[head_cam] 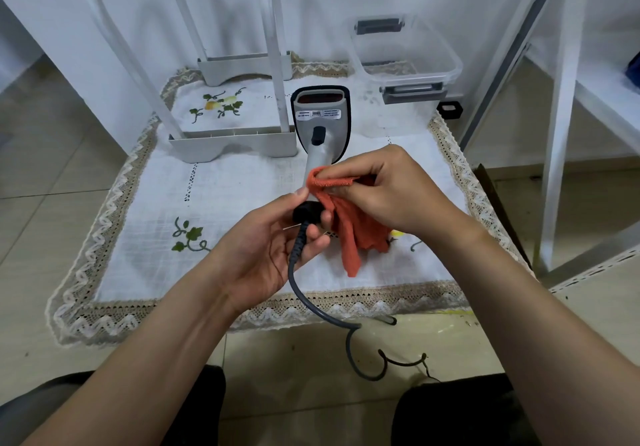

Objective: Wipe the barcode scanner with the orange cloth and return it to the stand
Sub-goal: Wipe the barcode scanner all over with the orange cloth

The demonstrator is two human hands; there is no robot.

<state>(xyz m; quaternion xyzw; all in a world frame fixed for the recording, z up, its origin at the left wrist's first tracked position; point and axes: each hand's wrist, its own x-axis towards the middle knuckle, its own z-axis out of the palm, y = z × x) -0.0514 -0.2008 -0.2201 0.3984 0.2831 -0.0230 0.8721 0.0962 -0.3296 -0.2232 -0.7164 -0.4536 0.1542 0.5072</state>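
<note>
Left grip (266, 244) holding black base of grey plastic barcode scanner (320, 116), right grip (394, 192) at 3 o'clock pinching soft orange cloth (356, 234) against its handle

Scanner (320, 116) above tablecloth (156, 237), frame (232, 145) to left, bin (452, 64) behind right

A white embroidered tablecloth (225, 196) edged in lace covers the low table, and on it stand the two feet of a white plastic frame (235, 142), a clear plastic tub (405, 54) back right and a small black block (449, 109) beside it, while the scanner cable (367, 373) curls on the tiled floor (52, 168) in front.
</note>
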